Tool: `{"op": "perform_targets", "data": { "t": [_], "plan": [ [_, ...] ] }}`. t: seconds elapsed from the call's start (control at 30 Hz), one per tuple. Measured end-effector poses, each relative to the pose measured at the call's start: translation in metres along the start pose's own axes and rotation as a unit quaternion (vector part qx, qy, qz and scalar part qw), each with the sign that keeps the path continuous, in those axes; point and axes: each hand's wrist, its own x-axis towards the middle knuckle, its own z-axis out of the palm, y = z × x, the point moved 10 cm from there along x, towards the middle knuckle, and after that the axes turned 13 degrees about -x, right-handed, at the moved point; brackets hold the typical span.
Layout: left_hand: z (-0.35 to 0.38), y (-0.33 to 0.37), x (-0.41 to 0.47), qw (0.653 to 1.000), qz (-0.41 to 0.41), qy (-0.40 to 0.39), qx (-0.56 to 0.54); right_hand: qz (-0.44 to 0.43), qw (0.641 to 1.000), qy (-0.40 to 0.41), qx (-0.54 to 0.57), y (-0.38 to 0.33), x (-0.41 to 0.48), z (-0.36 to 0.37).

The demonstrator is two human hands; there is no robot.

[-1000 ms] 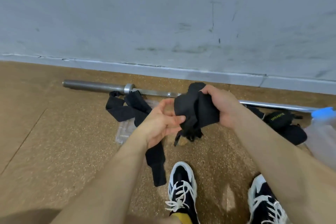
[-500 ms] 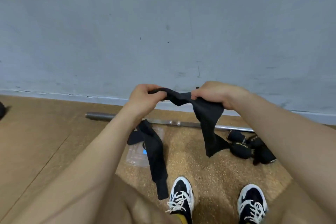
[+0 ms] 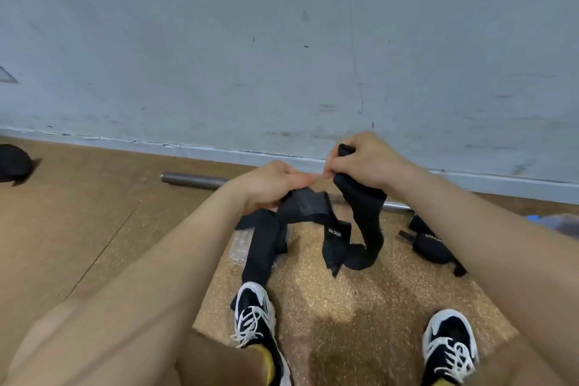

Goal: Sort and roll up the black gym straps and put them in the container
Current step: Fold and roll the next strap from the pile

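Bare arms, no sleeves, just black and white sneakers [image 3: 255, 313] with white laces and yellow socks [image 3: 266, 363] poking out.

Left hand [image 3: 272, 185], right hand [image 3: 363, 163] drawn together; strap [image 3: 363, 216] sags, apparently looped.

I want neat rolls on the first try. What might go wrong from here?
1. The held strap sags in a twisted loop between the left hand and right hand; rolled like this, it would likely come out crooked.
2. The floor strap ends beside the left shoe; a step might pin it.
3. It also lies across the clear plastic container, partly covering it.
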Motion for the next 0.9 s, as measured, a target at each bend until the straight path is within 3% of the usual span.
{"op": "perform_targets", "data": {
  "t": [0.07, 0.17, 0.23, 0.37, 0.43, 0.53, 0.6, 0.67, 0.8, 0.9],
  "plan": [
    [-0.007, -0.034, 0.012, 0.998, -0.013, 0.008, -0.059, -0.01, 0.998, -0.05, -0.035, 0.012, 0.011, 0.034],
    [-0.007, -0.078, 0.026, 0.972, -0.039, 0.035, -0.228, -0.019, 0.969, -0.192, -0.151, 0.03, 0.01, 0.084],
    [-0.002, -0.092, 0.033, 0.956, -0.037, 0.04, -0.289, 0.001, 0.967, -0.205, -0.149, 0.035, 0.019, 0.088],
    [-0.002, -0.085, 0.037, 0.942, 0.002, 0.008, -0.335, 0.045, 0.992, -0.103, 0.049, 0.018, 0.039, 0.062],
    [0.002, -0.075, 0.03, 0.942, 0.003, -0.046, -0.334, 0.074, 0.975, -0.084, 0.192, 0.011, 0.041, 0.056],
    [0.02, -0.061, 0.005, 0.955, -0.009, -0.144, -0.258, 0.117, 0.945, -0.047, 0.3, 0.007, 0.042, 0.049],
    [0.014, -0.054, -0.002, 0.964, 0.014, -0.123, -0.234, 0.158, 0.928, -0.025, 0.338, 0.01, 0.04, 0.046],
    [-0.004, -0.05, -0.003, 0.967, 0.026, -0.066, -0.245, 0.177, 0.908, -0.057, 0.375, 0.007, 0.033, 0.045],
    [-0.029, -0.048, -0.014, 0.97, -0.001, -0.002, -0.242, 0.042, 0.89, -0.183, 0.415, -0.036, 0.019, 0.029],
    [-0.029, -0.03, -0.023, 0.988, -0.004, 0.023, -0.155, -0.065, 0.867, -0.229, 0.437, -0.054, 0.01, 0.021]
  ]
}}
